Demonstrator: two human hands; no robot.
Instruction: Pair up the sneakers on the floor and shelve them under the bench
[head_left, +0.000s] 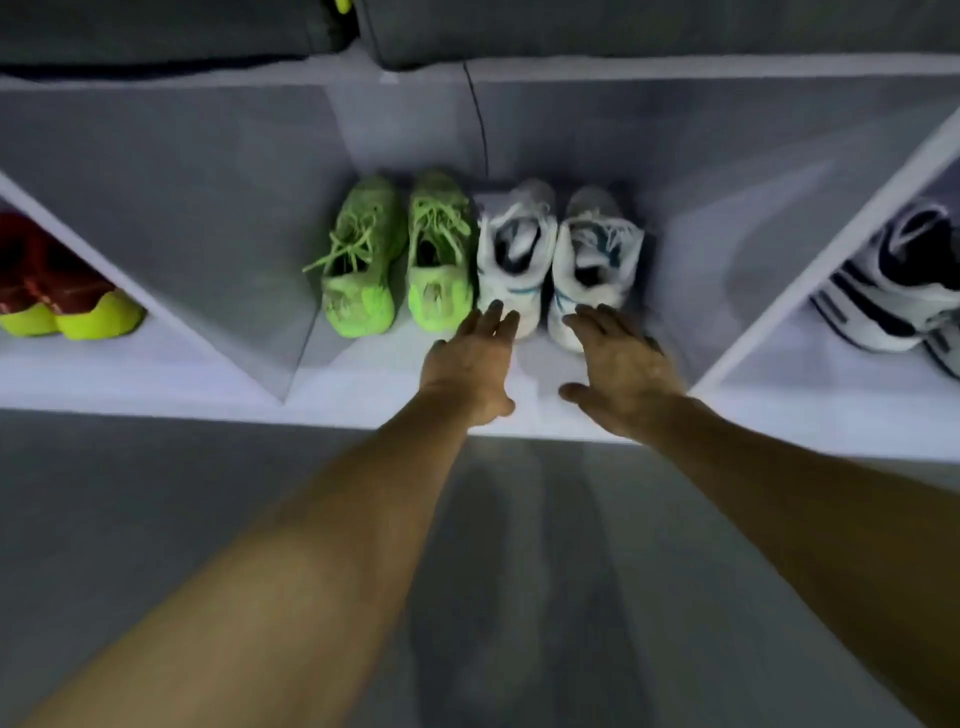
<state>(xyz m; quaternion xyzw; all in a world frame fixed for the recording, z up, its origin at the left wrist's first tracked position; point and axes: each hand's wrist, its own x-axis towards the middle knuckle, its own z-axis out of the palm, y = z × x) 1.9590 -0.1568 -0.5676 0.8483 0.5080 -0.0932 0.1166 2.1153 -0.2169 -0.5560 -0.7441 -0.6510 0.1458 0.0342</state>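
Evidently the shelving step is in hand: the white pair (558, 260) stands heels out in the middle compartment of the shelf (363, 384) under the bench, just beside the green pair (397, 254). The left hand (470, 369) and right hand (621, 376) have straight, parted fingers touching the heels, gripping nothing. Next likely calls for a level push, or drawing back

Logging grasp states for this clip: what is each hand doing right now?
Left hand: open, fingers straight against the left white sneaker's heel.
Right hand: open, fingers at the right white sneaker's heel.
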